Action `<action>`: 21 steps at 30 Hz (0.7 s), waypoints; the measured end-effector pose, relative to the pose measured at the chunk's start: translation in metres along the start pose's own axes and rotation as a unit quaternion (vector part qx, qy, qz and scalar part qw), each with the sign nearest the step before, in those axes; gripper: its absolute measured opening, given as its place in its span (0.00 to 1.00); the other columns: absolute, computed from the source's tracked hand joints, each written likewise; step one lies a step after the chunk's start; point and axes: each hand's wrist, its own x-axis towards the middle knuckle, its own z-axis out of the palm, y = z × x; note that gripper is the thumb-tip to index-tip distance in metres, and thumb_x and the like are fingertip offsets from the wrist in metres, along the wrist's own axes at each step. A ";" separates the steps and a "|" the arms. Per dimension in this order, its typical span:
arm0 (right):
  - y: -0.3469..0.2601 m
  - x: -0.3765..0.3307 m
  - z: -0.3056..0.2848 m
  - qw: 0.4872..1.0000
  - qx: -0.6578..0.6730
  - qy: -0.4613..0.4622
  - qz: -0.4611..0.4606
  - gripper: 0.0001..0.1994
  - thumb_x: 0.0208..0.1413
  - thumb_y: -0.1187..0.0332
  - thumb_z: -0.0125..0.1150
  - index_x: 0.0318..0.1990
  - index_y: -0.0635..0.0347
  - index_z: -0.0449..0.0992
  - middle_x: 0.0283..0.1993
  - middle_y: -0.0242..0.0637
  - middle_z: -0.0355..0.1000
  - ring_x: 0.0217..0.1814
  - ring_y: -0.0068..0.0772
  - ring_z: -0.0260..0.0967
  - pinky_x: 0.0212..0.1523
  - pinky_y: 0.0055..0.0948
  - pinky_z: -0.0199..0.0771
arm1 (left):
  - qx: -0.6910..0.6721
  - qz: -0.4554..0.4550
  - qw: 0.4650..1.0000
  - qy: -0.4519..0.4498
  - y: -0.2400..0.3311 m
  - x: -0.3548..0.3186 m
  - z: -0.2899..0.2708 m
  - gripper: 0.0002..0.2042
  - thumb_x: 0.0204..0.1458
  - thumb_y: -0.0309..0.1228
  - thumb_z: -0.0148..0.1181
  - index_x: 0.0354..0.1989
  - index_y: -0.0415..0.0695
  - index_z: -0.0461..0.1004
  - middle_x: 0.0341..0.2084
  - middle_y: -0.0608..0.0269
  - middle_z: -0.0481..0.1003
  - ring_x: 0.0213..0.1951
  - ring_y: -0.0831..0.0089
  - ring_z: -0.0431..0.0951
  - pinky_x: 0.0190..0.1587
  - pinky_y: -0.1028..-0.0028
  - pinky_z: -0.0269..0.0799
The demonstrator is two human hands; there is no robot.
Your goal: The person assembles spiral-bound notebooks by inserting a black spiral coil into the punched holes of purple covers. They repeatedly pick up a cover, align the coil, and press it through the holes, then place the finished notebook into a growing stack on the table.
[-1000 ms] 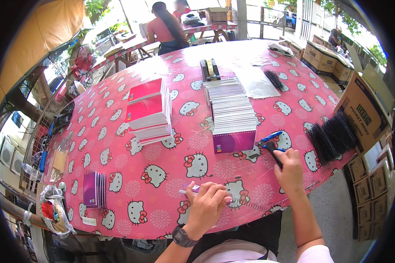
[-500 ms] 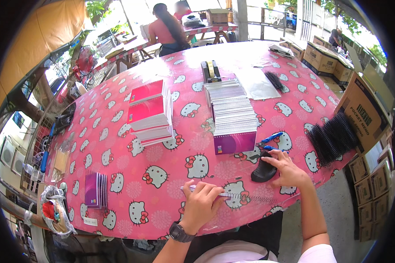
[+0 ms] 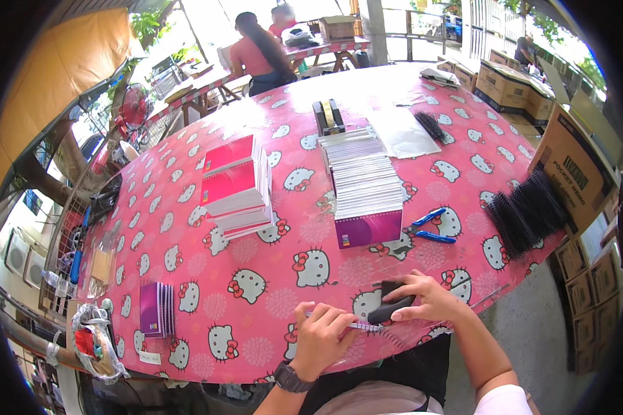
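My left hand (image 3: 320, 340), with a black watch on its wrist, is closed on a small notebook (image 3: 364, 326) held at the table's near side. A thin spiral coil (image 3: 394, 338) sticks out past the notebook's right end. My right hand (image 3: 428, 299) grips a rounded black hand-held tool (image 3: 389, 309), whose exact kind I cannot make out. The tool's lower end is at the notebook's right end, close to the coil; whether they touch is unclear. Beyond my right hand lie blue-handled pliers (image 3: 432, 236).
A long row of upright notebooks (image 3: 367, 180) stands mid-table, with a stack of red notebooks (image 3: 232, 187) to its left. Purple notebooks (image 3: 157, 310) lie at the near left. Black coils (image 3: 526, 214) are heaped by a cardboard box (image 3: 574, 166) on the right. A tape dispenser (image 3: 328, 117) stands farther back.
My right hand has picked up the black tool from beside the pliers and brought it left and nearer, to the notebook's end. My left hand stays on the notebook.
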 end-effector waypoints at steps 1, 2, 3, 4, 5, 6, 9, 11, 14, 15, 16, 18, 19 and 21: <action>0.002 0.000 -0.001 0.999 0.026 0.012 -0.025 0.26 0.45 0.47 0.67 0.47 0.55 0.80 0.51 0.51 0.72 0.56 0.43 0.65 0.58 0.39 0.59 | 0.000 0.001 1.000 -0.002 0.000 -0.001 0.000 0.13 0.37 0.37 0.70 0.33 0.53 0.77 0.25 0.75 0.76 0.33 0.75 0.73 0.51 0.64 0.55; 0.002 0.000 -0.001 0.997 0.053 0.024 -0.049 0.25 0.46 0.48 0.67 0.47 0.54 0.80 0.51 0.50 0.72 0.56 0.43 0.65 0.57 0.39 0.60 | 0.000 0.001 1.000 -0.005 0.000 -0.002 0.000 0.16 0.38 0.37 0.70 0.37 0.52 0.76 0.26 0.76 0.76 0.33 0.75 0.73 0.51 0.63 0.55; -0.001 0.001 0.000 0.975 0.200 -0.030 -0.090 0.21 0.47 0.51 0.68 0.46 0.52 0.81 0.51 0.48 0.72 0.55 0.42 0.66 0.54 0.38 0.64 | 0.000 0.001 1.000 -0.007 -0.001 -0.002 -0.001 0.18 0.38 0.37 0.70 0.40 0.52 0.75 0.26 0.76 0.76 0.33 0.76 0.74 0.51 0.63 0.55; -0.005 0.003 0.003 0.989 0.115 -0.039 -0.082 0.21 0.47 0.52 0.68 0.45 0.53 0.81 0.51 0.47 0.73 0.55 0.42 0.66 0.54 0.38 0.64 | -0.023 -0.018 1.000 -0.002 0.000 -0.002 -0.001 0.22 0.36 0.36 0.71 0.43 0.51 0.74 0.26 0.76 0.76 0.33 0.76 0.74 0.51 0.63 0.55; -0.008 0.006 0.005 0.996 0.030 -0.048 -0.074 0.20 0.47 0.53 0.68 0.45 0.54 0.81 0.51 0.46 0.73 0.55 0.41 0.66 0.53 0.37 0.64 | -0.046 -0.038 0.998 0.004 0.001 -0.001 -0.001 0.26 0.35 0.36 0.72 0.47 0.50 0.73 0.26 0.76 0.77 0.33 0.75 0.74 0.51 0.63 0.55; -0.008 0.009 0.003 0.997 -0.059 -0.006 -0.040 0.20 0.48 0.53 0.68 0.45 0.54 0.81 0.51 0.47 0.73 0.54 0.41 0.66 0.54 0.37 0.63 | -0.068 -0.057 0.996 0.010 0.002 -0.001 -0.001 0.30 0.33 0.35 0.73 0.50 0.50 0.72 0.25 0.76 0.77 0.32 0.75 0.74 0.52 0.63 0.55; -0.015 0.015 -0.008 1.000 -0.016 -0.010 -0.024 0.19 0.48 0.53 0.67 0.44 0.54 0.81 0.49 0.48 0.73 0.57 0.43 0.65 0.55 0.39 0.63 | -0.040 -0.031 0.999 0.007 -0.003 -0.006 -0.001 0.40 0.32 0.32 0.73 0.59 0.47 0.63 0.25 0.76 0.77 0.33 0.76 0.75 0.53 0.63 0.54; -0.018 0.014 -0.004 0.981 0.141 -0.105 -0.085 0.19 0.48 0.52 0.67 0.43 0.54 0.81 0.48 0.48 0.73 0.58 0.45 0.64 0.56 0.40 0.63 | -0.050 -0.032 0.998 0.003 -0.003 -0.005 0.000 0.41 0.32 0.33 0.74 0.61 0.46 0.61 0.25 0.75 0.78 0.33 0.76 0.76 0.54 0.63 0.53; -0.016 0.021 -0.004 0.998 -0.047 -0.022 -0.033 0.18 0.49 0.53 0.66 0.43 0.53 0.82 0.51 0.50 0.73 0.59 0.44 0.64 0.57 0.41 0.61 | -0.068 -0.045 0.997 0.002 -0.002 -0.007 0.001 0.44 0.34 0.35 0.74 0.63 0.44 0.58 0.25 0.75 0.78 0.35 0.76 0.77 0.55 0.62 0.52; -0.016 0.022 -0.005 0.994 -0.111 0.006 -0.016 0.18 0.49 0.53 0.65 0.43 0.53 0.82 0.52 0.50 0.72 0.60 0.44 0.64 0.58 0.41 0.61 | -0.074 -0.052 0.996 0.002 -0.002 -0.008 0.000 0.44 0.34 0.35 0.74 0.63 0.44 0.57 0.25 0.75 0.78 0.35 0.76 0.77 0.55 0.62 0.51; -0.017 0.021 -0.004 0.996 0.036 -0.048 -0.061 0.18 0.49 0.53 0.65 0.44 0.53 0.81 0.54 0.51 0.71 0.60 0.46 0.63 0.59 0.41 0.60 | -0.077 -0.058 0.995 -0.001 -0.002 -0.009 0.001 0.45 0.34 0.37 0.75 0.63 0.43 0.57 0.25 0.75 0.78 0.35 0.75 0.77 0.55 0.62 0.51; -0.024 0.024 0.003 0.986 0.099 -0.106 -0.084 0.19 0.49 0.53 0.66 0.45 0.54 0.81 0.54 0.52 0.71 0.60 0.47 0.63 0.59 0.40 0.60 | -0.081 -0.071 0.994 -0.006 -0.003 -0.010 0.003 0.45 0.34 0.39 0.75 0.63 0.43 0.58 0.26 0.74 0.78 0.36 0.75 0.77 0.56 0.63 0.50; -0.027 0.025 0.004 0.991 0.053 -0.096 -0.075 0.19 0.49 0.53 0.66 0.45 0.54 0.81 0.53 0.52 0.71 0.60 0.47 0.63 0.59 0.40 0.59 | -0.068 -0.069 0.995 0.007 -0.002 -0.009 0.001 0.45 0.34 0.39 0.75 0.63 0.43 0.58 0.29 0.72 0.78 0.37 0.74 0.77 0.56 0.62 0.49; -0.021 0.026 0.003 0.994 -0.105 0.002 -0.011 0.20 0.49 0.53 0.66 0.45 0.53 0.80 0.50 0.51 0.72 0.62 0.47 0.61 0.60 0.41 0.58 | -0.043 -0.065 0.996 0.035 0.000 -0.008 -0.004 0.44 0.35 0.40 0.75 0.63 0.42 0.58 0.34 0.68 0.78 0.39 0.72 0.76 0.57 0.60 0.49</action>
